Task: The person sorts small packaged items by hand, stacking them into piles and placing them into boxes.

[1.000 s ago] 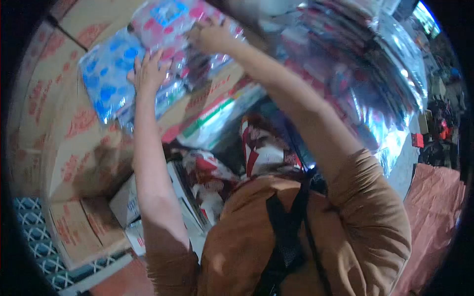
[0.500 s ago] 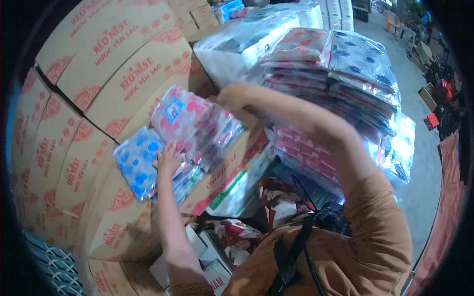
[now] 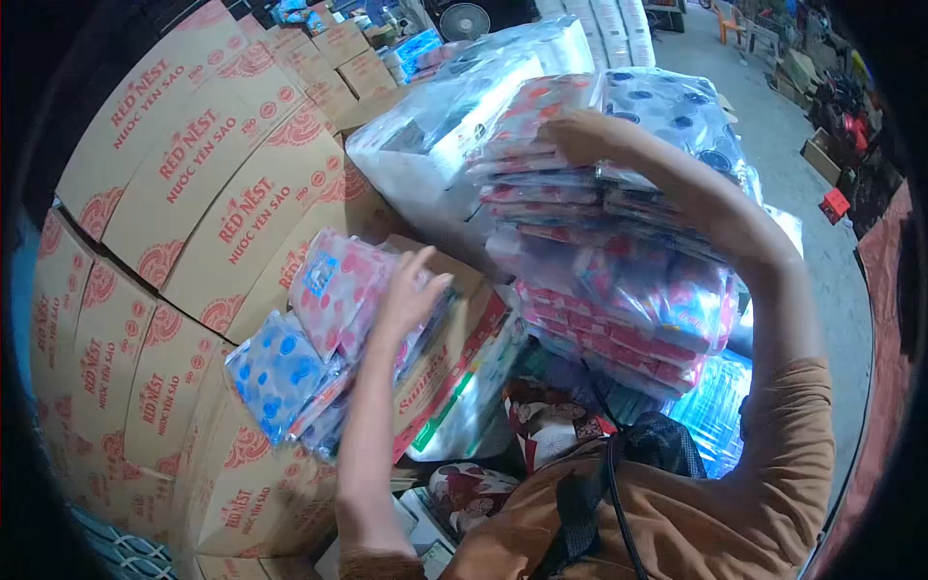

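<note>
My left hand (image 3: 414,295) is open, fingers spread, above the right side of a pile of pink-dotted plastic packets (image 3: 333,290) with a blue label. Beside that pile, to the left, lie blue-dotted packets (image 3: 280,367) in clear wrap. Both piles rest on cardboard cartons. My right hand (image 3: 577,137) reaches across to a taller stack and is at its red-dotted packets (image 3: 546,97); its fingertips are bent down and hard to see, so a grip cannot be made out. Dark-dotted packets (image 3: 667,106) top the same stack on the right.
Cartons (image 3: 193,164) printed Red Nest rise on the left. A large plastic-wrapped bale (image 3: 416,164) stands behind. Pink packs (image 3: 609,338) lie beneath the tall stack. An orange chair (image 3: 727,21) and a red object (image 3: 834,205) are on the floor at right.
My right hand has moved from the pink-dotted pile up and right to the red-dotted packets. My left hand has lifted from the blue-dotted packets and shifted right. The view has shifted too.
</note>
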A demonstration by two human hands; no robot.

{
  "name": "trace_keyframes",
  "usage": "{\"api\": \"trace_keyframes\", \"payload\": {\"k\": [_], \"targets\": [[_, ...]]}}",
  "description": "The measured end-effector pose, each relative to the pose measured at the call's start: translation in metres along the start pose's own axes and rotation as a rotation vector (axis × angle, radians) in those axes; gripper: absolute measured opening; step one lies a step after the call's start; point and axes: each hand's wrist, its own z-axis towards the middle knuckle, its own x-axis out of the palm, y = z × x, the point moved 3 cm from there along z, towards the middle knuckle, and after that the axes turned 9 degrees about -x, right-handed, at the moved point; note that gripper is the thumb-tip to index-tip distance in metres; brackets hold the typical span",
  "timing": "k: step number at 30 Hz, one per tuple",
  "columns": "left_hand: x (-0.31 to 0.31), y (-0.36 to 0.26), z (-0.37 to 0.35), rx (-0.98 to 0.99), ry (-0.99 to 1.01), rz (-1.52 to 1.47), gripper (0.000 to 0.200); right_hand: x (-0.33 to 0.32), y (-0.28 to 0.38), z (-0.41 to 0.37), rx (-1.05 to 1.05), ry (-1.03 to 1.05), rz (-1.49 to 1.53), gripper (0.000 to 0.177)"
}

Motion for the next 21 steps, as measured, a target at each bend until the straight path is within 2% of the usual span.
{"api": "trace_keyframes", "payload": {"k": [2,4,6,8,9,11,13,15,17,18,19,21], "targets": [[0.025,-0.007,0.010,0.080,0.021,-0.135,0.049,0.000,0.004,-0.003,0.033,0.018,0.030,0.015],[0.045,-0.017,0.015,-0.036,0.102,-0.363,0.049,0.000,0.007,-0.005,0.025,-0.075,-0.031,0.011],[0.047,-0.028,0.016,-0.069,0.150,-0.358,0.053,-0.005,0.010,-0.008,0.023,-0.114,-0.054,0.009],[0.045,-0.038,0.016,-0.164,0.199,-0.575,0.056,-0.013,0.014,-0.013,0.015,-0.153,-0.081,0.008],[0.045,-0.037,0.018,-0.173,0.184,-0.582,0.056,-0.018,0.014,-0.019,0.044,-0.210,-0.029,0.009],[0.050,-0.031,0.020,-0.335,0.402,-1.221,0.057,-0.037,0.029,-0.030,0.098,-0.261,0.044,0.011],[0.035,-0.041,0.013,-0.398,0.346,-1.233,0.062,-0.056,0.051,-0.046,0.107,-0.253,0.101,0.014],[0.030,-0.046,0.010,-0.488,0.459,-1.434,0.070,-0.079,0.082,-0.057,0.021,-0.312,0.166,0.015],[0.027,-0.042,0.012,-0.362,0.620,-1.563,0.078,-0.099,0.115,-0.066,-0.080,-0.371,0.202,0.015],[0.029,-0.037,0.015,-0.322,0.728,-1.663,0.075,-0.104,0.124,-0.068,-0.094,-0.380,0.250,0.018],[0.024,-0.037,0.010,-0.319,0.696,-1.676,0.075,-0.107,0.131,-0.066,-0.105,-0.390,0.298,0.021],[0.005,-0.043,0.001,-0.090,0.682,-1.731,0.066,-0.114,0.146,-0.058,-0.209,-0.466,0.273,0.020]]}}
